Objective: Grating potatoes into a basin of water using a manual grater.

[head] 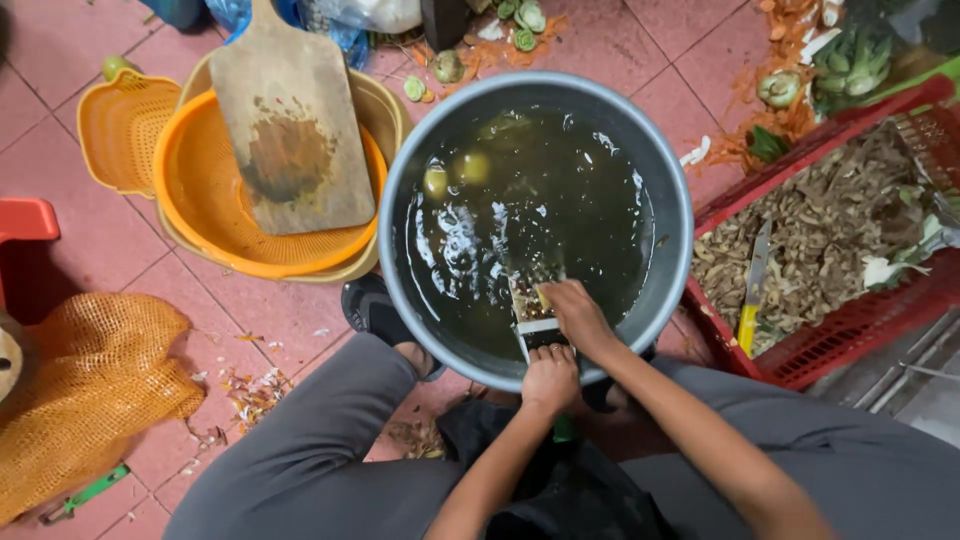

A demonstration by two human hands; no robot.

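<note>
Presently, hands: left hand (551,378) clamped on grater (533,318) handle at basin (676,240) near rim; right hand (579,314) pressing a piece on it.
Done: few pale pieces (456,172) float in water.
Left: extent unclear.

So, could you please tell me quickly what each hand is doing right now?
Left hand: closed around the lower end of the grater.
Right hand: pressing something small on the grater; the item cannot be told.

Open water fills the basin (660,200) ahead; orange colander (200,180) and red crate (850,320) flank it.
</note>
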